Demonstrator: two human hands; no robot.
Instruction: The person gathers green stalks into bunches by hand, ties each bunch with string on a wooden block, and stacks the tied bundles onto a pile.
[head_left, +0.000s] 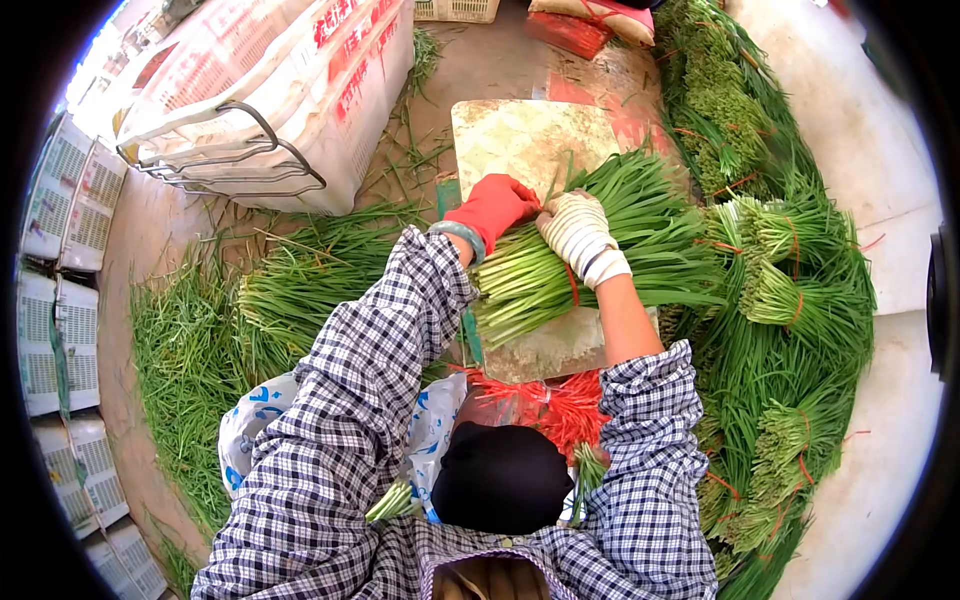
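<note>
A thick bundle of garlic chives [530, 285] lies across a worn board, pale stems to the left and green leaves to the right. Round its near side runs a red tie [573, 284], which passes out of sight beneath my right hand. My left hand [495, 210], in a red glove, is closed at the far side of the bundle. My right hand [582, 238], in a white striped glove, rests against the bundle with bent fingers that meet the left fingertips. Whatever is pinched between the fingers is hidden.
Tied chive bundles [780, 300] are heaped along the right. Loose chives [330, 280] cover the floor at left, near a large white basket [350, 130] with a metal handle. Red ties [560, 410] lie before the board [530, 130]. White crates [75, 340] line the left edge.
</note>
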